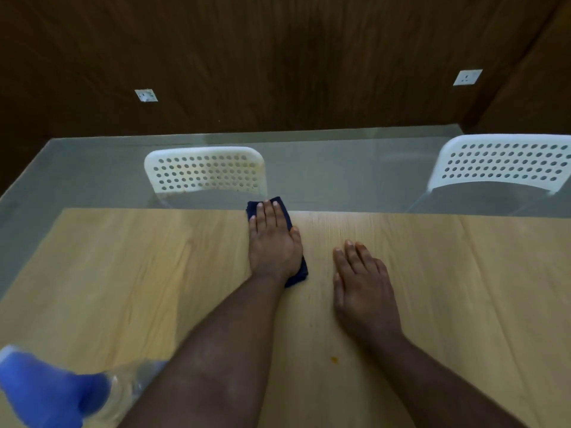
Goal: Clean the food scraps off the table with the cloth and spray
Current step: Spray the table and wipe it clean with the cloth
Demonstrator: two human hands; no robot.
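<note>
From the head view, your left hand (273,239) presses flat, fingers straight and together, on the dark blue cloth (296,267) at the worktop's (123,273) far edge; its long axis runs away from you. Your right hand (364,288) lies flat, fingers relaxed, beside it. The spray bottle (52,387) stands near left.

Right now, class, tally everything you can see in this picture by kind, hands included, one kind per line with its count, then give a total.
Hands: 2, left hand flat on the cloth, right hand flat on the table
Dark blue cloth: 1
Spray bottle: 1
Orange food scrap: 1
White perforated chairs: 2
Wall sockets: 2
Table: 1
Total: 10
</note>
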